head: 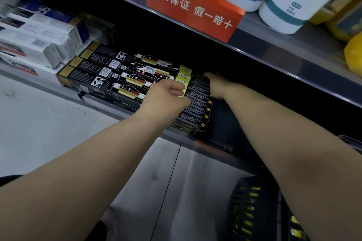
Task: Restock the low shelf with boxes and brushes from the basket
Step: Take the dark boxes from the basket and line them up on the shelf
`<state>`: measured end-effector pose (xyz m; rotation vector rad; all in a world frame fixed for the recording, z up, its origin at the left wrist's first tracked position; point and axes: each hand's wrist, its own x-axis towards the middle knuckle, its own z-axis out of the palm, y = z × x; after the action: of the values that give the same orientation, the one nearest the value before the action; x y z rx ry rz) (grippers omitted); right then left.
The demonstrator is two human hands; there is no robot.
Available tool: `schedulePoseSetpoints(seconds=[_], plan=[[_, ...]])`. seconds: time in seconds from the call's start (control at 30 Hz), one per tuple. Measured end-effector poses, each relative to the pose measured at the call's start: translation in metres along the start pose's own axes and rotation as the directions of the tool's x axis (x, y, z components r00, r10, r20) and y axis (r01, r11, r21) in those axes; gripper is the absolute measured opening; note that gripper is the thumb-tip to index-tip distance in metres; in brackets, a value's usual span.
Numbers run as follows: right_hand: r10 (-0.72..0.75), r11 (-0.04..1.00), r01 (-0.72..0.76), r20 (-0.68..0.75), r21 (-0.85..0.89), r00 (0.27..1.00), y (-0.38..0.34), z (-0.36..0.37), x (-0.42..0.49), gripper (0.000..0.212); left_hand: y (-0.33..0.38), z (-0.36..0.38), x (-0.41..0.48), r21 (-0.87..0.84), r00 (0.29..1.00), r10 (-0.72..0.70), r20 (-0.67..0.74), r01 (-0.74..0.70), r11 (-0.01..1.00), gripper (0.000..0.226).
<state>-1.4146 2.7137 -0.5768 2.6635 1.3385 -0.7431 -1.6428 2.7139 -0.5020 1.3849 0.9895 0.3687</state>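
Observation:
A row of black boxes with yellow dots (197, 103) lies on the low shelf (125, 113), close to its front edge. My left hand (166, 96) holds the row's left side, with the thumb curled over the top. My right hand (216, 85) reaches in on the row's right side, fingers along the far boxes. Left of them lie black boxes with gold labels (135, 82). The dark basket (252, 209) stands at the bottom right, partly hidden by my right arm.
White boxes (39, 45) are stacked at the shelf's left end. An orange sign (192, 6) hangs on the shelf above, with white bottles (290, 0) and yellow packs (350, 25) behind it. The pale floor (49, 127) lies below.

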Motion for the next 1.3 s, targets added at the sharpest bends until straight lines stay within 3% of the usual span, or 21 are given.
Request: schedulePoseSetpoints(seconds=[0.13,0.3,0.4,0.5,0.63,0.8,0.9,0.97,1.07,1.2,1.3], plan=[[-0.036,0.998,0.038,0.040,-0.047,0.999,-0.005,-0.015,-0.030,0.059,0.007,0.006,-0.009,0.039,0.998,0.019,0.064,-0.022,0.999,0.024],[-0.180,0.977,0.177,0.015,0.118,0.983,0.003,-0.052,-0.117,0.034,0.020,0.026,-0.032,0.197,0.978,0.122,0.168,-0.155,0.968,0.017],[-0.212,0.934,0.227,-0.085,0.277,0.974,0.022,-0.071,-0.185,0.021,0.032,0.046,-0.053,0.272,0.943,0.208,0.258,-0.277,0.922,0.017],[-0.183,0.882,0.248,-0.194,0.401,0.964,0.048,-0.082,-0.252,0.011,0.045,0.068,-0.081,0.254,0.880,0.299,0.370,-0.405,0.878,0.008],[-0.094,0.740,0.236,-0.251,0.630,0.964,0.086,-0.079,-0.327,0.014,0.056,0.095,-0.119,0.193,0.775,0.353,0.523,-0.512,0.837,0.009],[0.126,0.671,0.090,-0.233,0.736,0.964,0.137,-0.039,-0.370,0.016,0.046,0.124,-0.152,0.328,0.596,0.415,0.688,-0.765,0.554,0.014],[0.221,0.756,-0.127,-0.068,0.642,0.973,0.165,0.005,-0.369,0.013,0.036,0.138,-0.160,0.339,0.493,0.400,0.773,-0.853,0.397,0.018],[0.241,0.874,-0.248,0.070,0.419,0.968,0.179,0.039,-0.361,0.023,0.032,0.145,-0.163,0.328,0.455,0.385,0.803,-0.877,0.352,0.018],[0.275,0.948,-0.302,0.222,0.096,0.935,0.185,0.084,-0.343,0.047,0.030,0.151,-0.167,0.322,0.443,0.373,0.815,-0.882,0.345,0.018],[0.329,0.938,-0.289,0.233,-0.189,0.915,0.180,0.117,-0.322,0.052,0.030,0.156,-0.168,0.335,0.457,0.337,0.823,-0.870,0.362,0.019],[0.352,0.934,-0.337,0.154,-0.116,0.923,0.181,0.108,-0.323,0.040,0.032,0.157,-0.167,0.360,0.501,0.328,0.801,-0.840,0.405,0.020]])
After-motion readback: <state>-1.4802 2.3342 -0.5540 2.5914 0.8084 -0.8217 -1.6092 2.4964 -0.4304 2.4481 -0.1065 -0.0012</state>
